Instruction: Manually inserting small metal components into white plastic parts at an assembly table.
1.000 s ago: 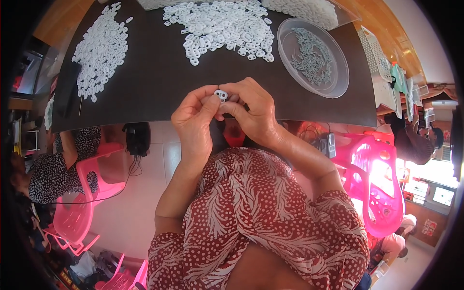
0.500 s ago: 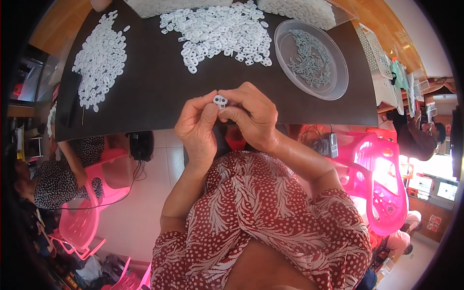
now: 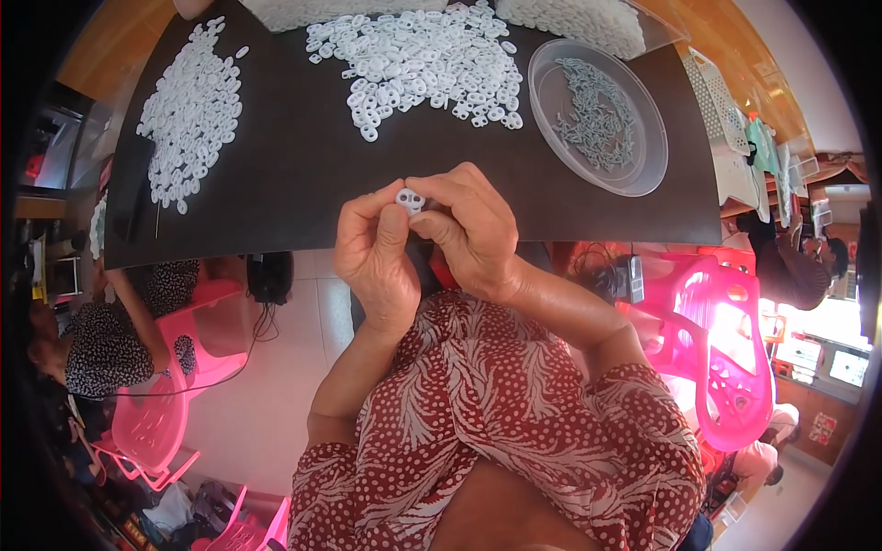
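Between my fingertips is a small white oval plastic piece with two holes (image 3: 410, 199), held over the table's near edge. My left hand (image 3: 375, 253) pinches it from the left with thumb and forefinger. From the right, my right hand (image 3: 473, 230) grips the same piece, thumb and forefinger closed on it. Whether a second part sits behind it is hidden by the fingers. Beyond my hands lies a broad heap of similar white pieces (image 3: 432, 64). Another white heap (image 3: 191, 119) spreads along the table's left side.
A round clear tub (image 3: 654, 170) at the right holds small grey-green screws (image 3: 597, 115). Clear bins of white pieces (image 3: 579, 23) stand at the far edge of the dark table (image 3: 276, 184). Pink chairs (image 3: 726, 331) flank me. A person in patterned clothes (image 3: 106, 344) sits at left.
My hands have shifted slightly left with the white piece, which now looks turned and more covered by the fingers. The heaps and tub appear nudged by a small head movement.
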`<state>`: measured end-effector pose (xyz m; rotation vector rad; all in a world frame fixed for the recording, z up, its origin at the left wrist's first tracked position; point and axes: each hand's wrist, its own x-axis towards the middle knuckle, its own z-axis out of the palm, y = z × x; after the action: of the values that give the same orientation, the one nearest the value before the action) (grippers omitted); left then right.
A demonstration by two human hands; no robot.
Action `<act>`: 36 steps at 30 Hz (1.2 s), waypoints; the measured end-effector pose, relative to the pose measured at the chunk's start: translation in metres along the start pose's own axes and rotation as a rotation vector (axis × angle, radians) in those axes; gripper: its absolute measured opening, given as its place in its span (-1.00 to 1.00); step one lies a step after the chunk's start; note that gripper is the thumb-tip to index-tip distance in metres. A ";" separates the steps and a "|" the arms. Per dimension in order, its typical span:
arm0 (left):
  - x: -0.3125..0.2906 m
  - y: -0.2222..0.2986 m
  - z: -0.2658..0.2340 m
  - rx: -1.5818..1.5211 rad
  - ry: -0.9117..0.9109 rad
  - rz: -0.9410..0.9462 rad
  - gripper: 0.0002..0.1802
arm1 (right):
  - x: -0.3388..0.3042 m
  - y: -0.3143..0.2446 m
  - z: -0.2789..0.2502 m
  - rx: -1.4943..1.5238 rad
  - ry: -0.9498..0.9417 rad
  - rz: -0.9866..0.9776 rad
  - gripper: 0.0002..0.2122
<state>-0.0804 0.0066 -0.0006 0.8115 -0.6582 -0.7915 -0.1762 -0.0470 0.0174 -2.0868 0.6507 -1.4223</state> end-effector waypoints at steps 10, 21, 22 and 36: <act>-0.006 0.006 0.002 -0.032 -0.005 -0.012 -0.80 | -0.003 -0.004 0.009 0.017 0.065 -0.025 -0.78; -0.009 0.000 0.005 0.061 -0.002 0.119 -0.81 | -0.002 0.004 0.013 -0.049 0.075 -0.217 -0.80; -0.009 0.000 0.004 0.061 -0.001 0.119 -0.81 | -0.002 0.004 0.013 -0.060 0.067 -0.222 -0.80; -0.006 0.003 0.002 0.038 -0.007 0.162 -0.79 | 0.000 -0.005 0.014 -0.063 0.072 -0.216 -0.75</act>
<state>-0.0844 0.0125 0.0015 0.7795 -0.7370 -0.6362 -0.1628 -0.0412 0.0168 -2.2193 0.5159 -1.6203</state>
